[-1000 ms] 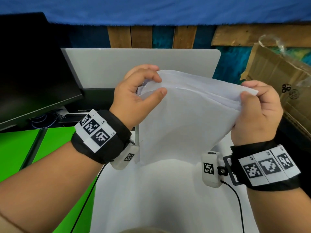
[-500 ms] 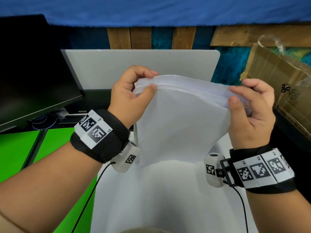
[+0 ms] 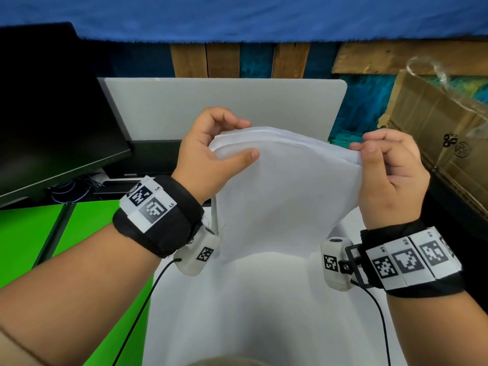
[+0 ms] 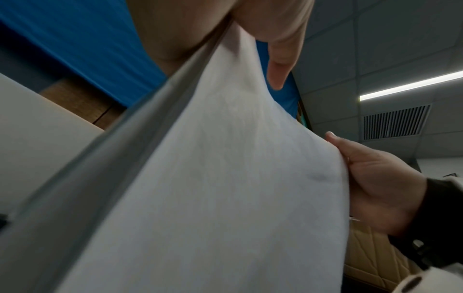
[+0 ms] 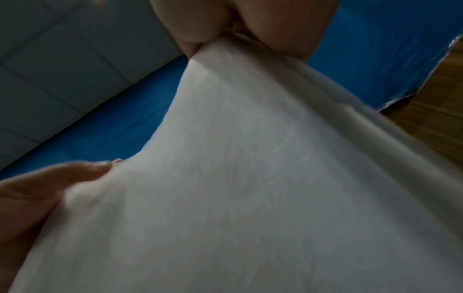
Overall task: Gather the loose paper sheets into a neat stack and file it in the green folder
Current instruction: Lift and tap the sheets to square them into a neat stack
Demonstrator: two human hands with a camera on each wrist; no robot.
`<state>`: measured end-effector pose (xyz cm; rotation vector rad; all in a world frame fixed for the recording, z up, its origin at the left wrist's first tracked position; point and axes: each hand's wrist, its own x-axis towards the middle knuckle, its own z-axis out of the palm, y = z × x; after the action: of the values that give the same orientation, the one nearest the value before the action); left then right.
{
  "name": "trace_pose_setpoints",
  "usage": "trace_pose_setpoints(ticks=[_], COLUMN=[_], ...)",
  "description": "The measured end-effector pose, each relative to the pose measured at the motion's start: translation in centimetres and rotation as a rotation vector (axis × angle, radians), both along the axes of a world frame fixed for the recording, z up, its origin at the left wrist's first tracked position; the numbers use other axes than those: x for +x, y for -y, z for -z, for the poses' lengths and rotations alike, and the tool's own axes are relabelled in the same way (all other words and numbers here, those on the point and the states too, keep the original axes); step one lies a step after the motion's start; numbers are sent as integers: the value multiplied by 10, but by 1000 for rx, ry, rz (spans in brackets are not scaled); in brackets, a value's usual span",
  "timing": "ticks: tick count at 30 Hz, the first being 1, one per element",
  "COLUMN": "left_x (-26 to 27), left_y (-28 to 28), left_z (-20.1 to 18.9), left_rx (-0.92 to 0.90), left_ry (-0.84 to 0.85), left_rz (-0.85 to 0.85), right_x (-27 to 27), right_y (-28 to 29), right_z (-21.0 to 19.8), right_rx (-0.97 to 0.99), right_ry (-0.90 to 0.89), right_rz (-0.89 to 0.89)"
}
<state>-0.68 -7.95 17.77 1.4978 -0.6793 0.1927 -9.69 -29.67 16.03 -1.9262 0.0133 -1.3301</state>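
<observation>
Both hands hold a bundle of white paper sheets (image 3: pixel 285 191) upright above the white table (image 3: pixel 264 313). My left hand (image 3: pixel 211 154) grips the bundle's upper left corner, thumb on the near face and fingers curled behind. My right hand (image 3: pixel 385 167) pinches the upper right corner between thumb and fingers. The sheets' top edges are fanned and uneven, and the bundle bows between the hands. Paper sheets (image 4: pixel 225 178) fill the left wrist view, paper sheets (image 5: pixel 250 178) the right wrist view. The green folder (image 3: pixel 60 239) lies open and flat at the left, partly under my left forearm.
A black monitor (image 3: pixel 52 114) stands at the back left with cables below it. A grey upright panel (image 3: pixel 211 107) stands behind the paper. A cardboard box (image 3: pixel 443 143) sits at the right. Wooden planks and blue cloth form the backdrop.
Both hands have re-gripped the top corners. The right hand now pinches the corner higher and farther right, and the sheets' top edges have come closer together.
</observation>
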Motion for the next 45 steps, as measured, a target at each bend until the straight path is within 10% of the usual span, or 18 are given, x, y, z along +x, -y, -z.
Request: trace_pose_setpoints(ticks=[7,12,25,37,45], left_x=[6,7,0,-16,-13], left_y=[0,-1,-8,-9,-9], left_z=[6,7,58,19,20], left_rx=[17,-17,47,24,-11], left_ry=[-22,-51,-278,111,50], left_rz=[-87,-5,-23,15,-59], right_x=[1,5,-16,-18,-12], right_y=[20,23,-24,-15,-1], right_z=[4,42,16,3,8], right_rx=[209,380,746,224,64], right_ry=[-152,-479,-86,3,-11], right_rz=[-455,-412,-409,-231,-45])
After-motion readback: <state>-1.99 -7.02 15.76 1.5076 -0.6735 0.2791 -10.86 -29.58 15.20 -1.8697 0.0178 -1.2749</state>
